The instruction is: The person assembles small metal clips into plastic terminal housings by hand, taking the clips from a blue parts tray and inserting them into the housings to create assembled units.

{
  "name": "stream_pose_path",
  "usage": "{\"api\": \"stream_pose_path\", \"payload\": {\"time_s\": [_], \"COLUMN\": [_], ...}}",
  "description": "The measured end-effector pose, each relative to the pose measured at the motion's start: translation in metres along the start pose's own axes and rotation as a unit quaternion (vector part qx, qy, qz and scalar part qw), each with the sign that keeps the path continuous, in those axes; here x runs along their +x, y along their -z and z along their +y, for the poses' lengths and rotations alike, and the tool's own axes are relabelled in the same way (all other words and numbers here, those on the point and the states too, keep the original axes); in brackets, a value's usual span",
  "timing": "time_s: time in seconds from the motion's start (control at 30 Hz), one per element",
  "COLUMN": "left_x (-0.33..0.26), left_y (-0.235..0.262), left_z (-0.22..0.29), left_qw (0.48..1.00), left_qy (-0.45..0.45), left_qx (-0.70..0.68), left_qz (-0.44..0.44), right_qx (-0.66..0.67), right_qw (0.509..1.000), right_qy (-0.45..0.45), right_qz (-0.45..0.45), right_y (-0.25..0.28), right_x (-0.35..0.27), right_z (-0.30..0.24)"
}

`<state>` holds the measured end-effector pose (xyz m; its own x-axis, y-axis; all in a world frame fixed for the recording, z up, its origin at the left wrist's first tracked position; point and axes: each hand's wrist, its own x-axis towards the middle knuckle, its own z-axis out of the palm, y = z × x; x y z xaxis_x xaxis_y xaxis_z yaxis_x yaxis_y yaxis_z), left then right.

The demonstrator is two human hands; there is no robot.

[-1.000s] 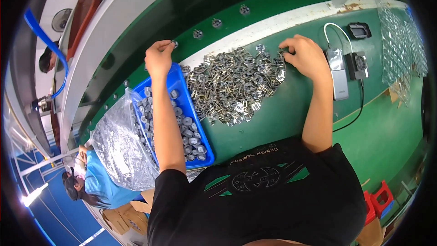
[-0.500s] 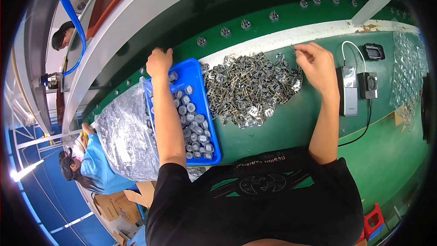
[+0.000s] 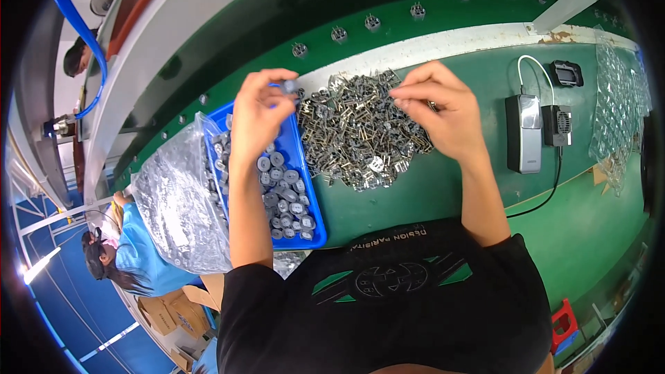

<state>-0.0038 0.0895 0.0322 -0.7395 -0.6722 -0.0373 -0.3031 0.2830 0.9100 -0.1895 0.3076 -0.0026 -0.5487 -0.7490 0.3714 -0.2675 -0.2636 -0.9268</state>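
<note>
My left hand (image 3: 260, 112) is raised over the blue tray (image 3: 313, 225) and pinches a small grey round part (image 3: 289, 86) between its fingertips. The tray holds several grey round parts (image 3: 280, 194). My right hand (image 3: 443, 109) hovers over the right side of a heap of small metal parts (image 3: 360, 131) on the green table, its fingers closed on a small metal piece (image 3: 431, 105) that is mostly hidden.
A clear plastic bag of parts (image 3: 176, 201) lies left of the tray. A grey box-shaped device (image 3: 524, 133) and a small black device (image 3: 557, 126) with a cable sit to the right. Clear blister sheets (image 3: 616, 97) lie at the far right. Another person in blue (image 3: 131, 256) works at lower left.
Both hands have drawn closer to me and toward each other. The left hand has lifted from the tray's far end with a grey part in its fingers.
</note>
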Motion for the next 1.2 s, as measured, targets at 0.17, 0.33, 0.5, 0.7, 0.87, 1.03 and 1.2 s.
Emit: {"api": "stream_pose_path", "payload": {"time_s": [0.17,0.33,0.5,0.7,0.87,1.03,1.2], "left_x": [-0.032,-0.049,-0.053,-0.053,-0.052,-0.052,-0.051], "left_y": [-0.034,-0.060,-0.081,-0.083,-0.086,-0.075,-0.081], "left_z": [0.023,0.017,0.019,0.019,0.020,0.020,0.028], "left_qw": [0.996,0.995,0.983,0.980,0.973,0.946,0.977], "left_qy": [-0.038,-0.021,0.044,0.046,0.039,0.066,0.004], "left_qx": [-0.002,-0.080,-0.162,-0.174,-0.212,-0.300,-0.200], "left_qz": [-0.083,-0.060,-0.074,-0.080,-0.084,-0.104,-0.080], "right_qx": [0.012,0.044,-0.057,-0.062,-0.056,-0.045,-0.042], "right_qw": [0.996,0.993,0.997,0.997,0.996,0.997,0.997], "right_qy": [-0.059,-0.085,0.039,0.031,0.072,0.054,0.070], "right_qz": [-0.068,-0.061,-0.040,-0.045,-0.019,-0.007,0.004], "right_y": [-0.020,-0.029,-0.030,-0.034,-0.037,-0.038,-0.034], "right_x": [-0.005,-0.008,-0.011,-0.013,-0.012,-0.012,-0.011], "right_z": [-0.006,-0.002,-0.001,0.003,0.011,0.005,0.006]}}
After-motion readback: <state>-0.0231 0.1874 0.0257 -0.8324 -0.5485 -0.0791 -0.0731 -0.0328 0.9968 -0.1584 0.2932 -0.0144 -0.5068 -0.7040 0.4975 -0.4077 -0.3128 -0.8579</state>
